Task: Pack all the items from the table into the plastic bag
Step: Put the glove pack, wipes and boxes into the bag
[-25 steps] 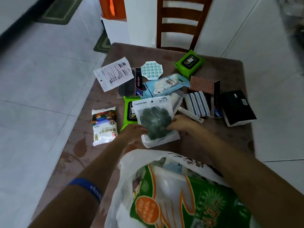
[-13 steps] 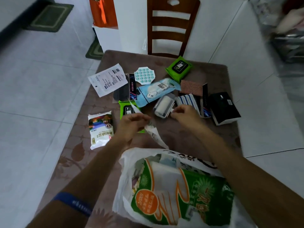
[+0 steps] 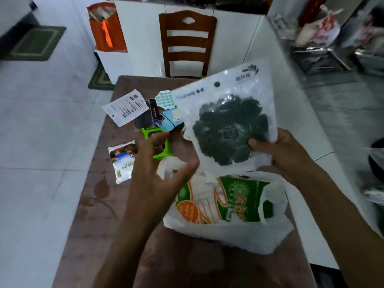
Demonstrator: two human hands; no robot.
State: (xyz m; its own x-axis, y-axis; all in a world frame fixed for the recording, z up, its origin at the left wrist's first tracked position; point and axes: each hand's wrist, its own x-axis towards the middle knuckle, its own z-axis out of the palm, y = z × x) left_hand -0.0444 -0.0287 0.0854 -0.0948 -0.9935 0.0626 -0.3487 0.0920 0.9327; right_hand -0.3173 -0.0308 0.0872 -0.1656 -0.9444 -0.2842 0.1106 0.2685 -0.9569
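Brown table (image 3: 91, 225) carries all. White plastic bag (image 3: 228, 231) with green-orange print lies at near right. Clear pouch (image 3: 226, 113) with dark contents is held in air above bag, tilted. Right hand (image 3: 284, 156) pinches pouch at lower right corner, thumb on front. Left hand (image 3: 158, 173) hovers near bag mouth, fingers spread, holding nothing. Green pack (image 3: 161, 152), white snack packet (image 3: 122, 161), paper label (image 3: 125, 107), round blister card (image 3: 165, 99) lie on table at far left.
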